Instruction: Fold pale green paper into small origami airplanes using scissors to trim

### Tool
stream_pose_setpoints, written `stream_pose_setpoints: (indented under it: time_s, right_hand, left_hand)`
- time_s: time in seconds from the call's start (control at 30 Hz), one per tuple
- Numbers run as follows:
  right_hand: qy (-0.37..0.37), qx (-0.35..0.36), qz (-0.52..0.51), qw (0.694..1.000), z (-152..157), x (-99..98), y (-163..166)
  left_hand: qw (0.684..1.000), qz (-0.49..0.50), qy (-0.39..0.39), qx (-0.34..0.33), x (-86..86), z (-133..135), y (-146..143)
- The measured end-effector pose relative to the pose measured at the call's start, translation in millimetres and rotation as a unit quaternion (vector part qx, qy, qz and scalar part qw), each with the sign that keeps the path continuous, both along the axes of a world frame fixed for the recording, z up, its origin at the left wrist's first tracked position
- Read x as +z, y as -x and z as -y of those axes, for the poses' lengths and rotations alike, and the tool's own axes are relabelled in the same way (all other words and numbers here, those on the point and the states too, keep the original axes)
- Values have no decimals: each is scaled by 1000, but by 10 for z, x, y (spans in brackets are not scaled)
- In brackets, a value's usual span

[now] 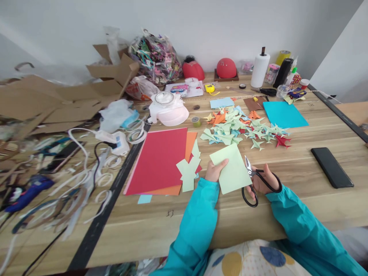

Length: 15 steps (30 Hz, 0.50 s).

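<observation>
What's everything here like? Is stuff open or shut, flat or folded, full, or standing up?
green paper: looks flat, held in the left hand
scissors: handles spread apart, in the right hand
paper shapes: folded, heaped together
cardboard box: flaps open
big bag: stuffed full
white roll: standing upright
black phone: lying flat
power strip: black plug pushed in, it seems
glue gun: lying down; on or off, can't tell

From my end the view is bright, with soft light and faint shadows on the surface (296,165); I can't place its source. I see wide-angle stretching toward the edges, the cardboard (86,91) at left smeared, the paper stars (257,144) crisper.
</observation>
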State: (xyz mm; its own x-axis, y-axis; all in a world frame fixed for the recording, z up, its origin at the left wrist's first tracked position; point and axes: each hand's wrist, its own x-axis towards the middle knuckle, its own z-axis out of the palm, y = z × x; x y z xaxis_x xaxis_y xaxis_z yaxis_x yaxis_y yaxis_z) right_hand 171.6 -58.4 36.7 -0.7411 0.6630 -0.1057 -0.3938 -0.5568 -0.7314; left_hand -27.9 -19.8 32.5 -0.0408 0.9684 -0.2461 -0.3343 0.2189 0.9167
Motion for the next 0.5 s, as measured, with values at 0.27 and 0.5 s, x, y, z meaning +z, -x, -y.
stream_pose_setpoints:
  time_s: [0.27,0.5]
  right_hand:
    - [-6,-75,12,997,-5,-4,32]
    - [-17,-59,10,998,-6,39,37]
  left_hand:
    - [999,-6,14,45,39,-7,-22]
    - [999,-8,19,50,41,-24,7]
